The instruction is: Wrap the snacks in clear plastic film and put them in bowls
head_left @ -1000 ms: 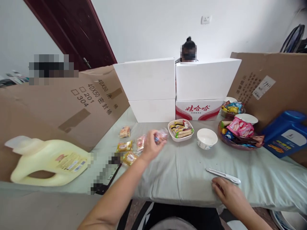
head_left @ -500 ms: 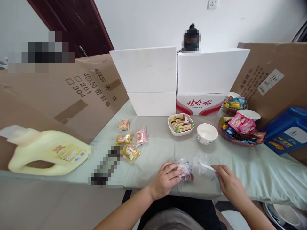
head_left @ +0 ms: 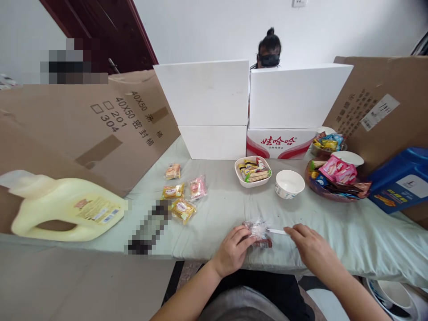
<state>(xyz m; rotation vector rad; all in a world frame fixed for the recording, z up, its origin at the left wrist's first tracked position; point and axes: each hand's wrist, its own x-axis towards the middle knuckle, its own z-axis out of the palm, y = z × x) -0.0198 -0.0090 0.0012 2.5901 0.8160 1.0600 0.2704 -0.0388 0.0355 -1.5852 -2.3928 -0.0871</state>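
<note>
My left hand (head_left: 232, 252) lies on a small reddish-brown packet (head_left: 264, 242) near the table's front edge, its fingers closed on the packet's left side. Crumpled clear plastic (head_left: 258, 229) covers part of this packet. From the right, my right hand (head_left: 310, 247) pinches the end of a thin white plastic utensil (head_left: 277, 232), held almost level. Its far end meets the clear plastic, so I cannot tell whether it is a knife or a spoon.
Several wrapped snacks (head_left: 183, 210) lie to the left, near a pale yellow jug (head_left: 67, 209). Ahead are a square bowl of snacks (head_left: 238, 174), a round white bowl (head_left: 289, 189) and white boxes (head_left: 214, 140). A full snack bowl (head_left: 321, 189) and blue jug (head_left: 401, 178) stand right.
My right hand has moved left, bringing the white utensil and the loose clear plastic over to the packet. My left hand stays on the packet.
</note>
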